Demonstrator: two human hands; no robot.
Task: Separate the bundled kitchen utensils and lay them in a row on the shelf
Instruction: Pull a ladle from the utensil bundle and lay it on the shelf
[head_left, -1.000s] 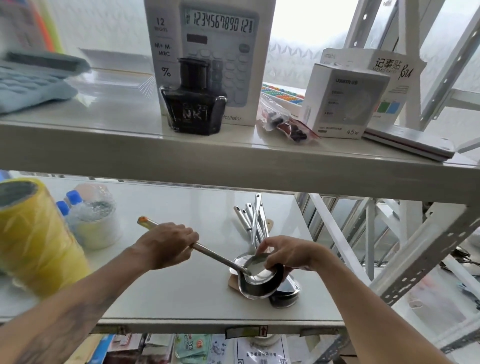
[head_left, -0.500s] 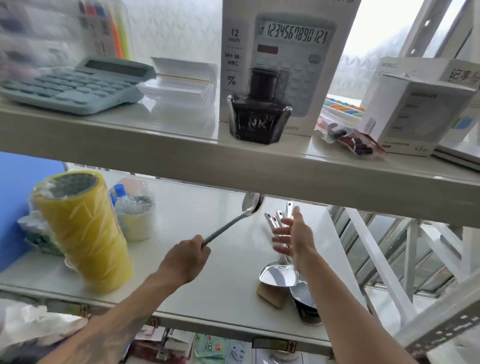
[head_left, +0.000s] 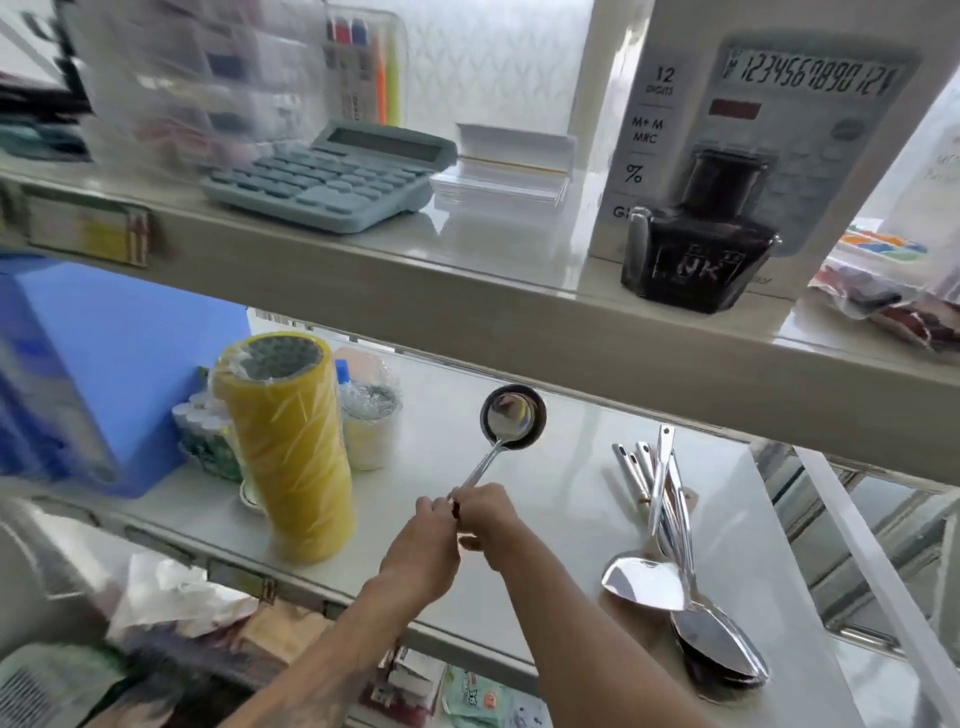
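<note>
With both hands pinching ladle (head_left: 511, 422) handle, left (head_left: 422, 545) and right (head_left: 485, 522) closed on it, bowl up over shelf (head_left: 545, 499). Could clip yellow roll (head_left: 291, 447) or upper shelf edge. Rest of bundle (head_left: 670, 545) lying right, still unsorted.

The head camera is looking forward and down, close in, facing the white shelf (head_left: 561, 499) from the front.
</note>
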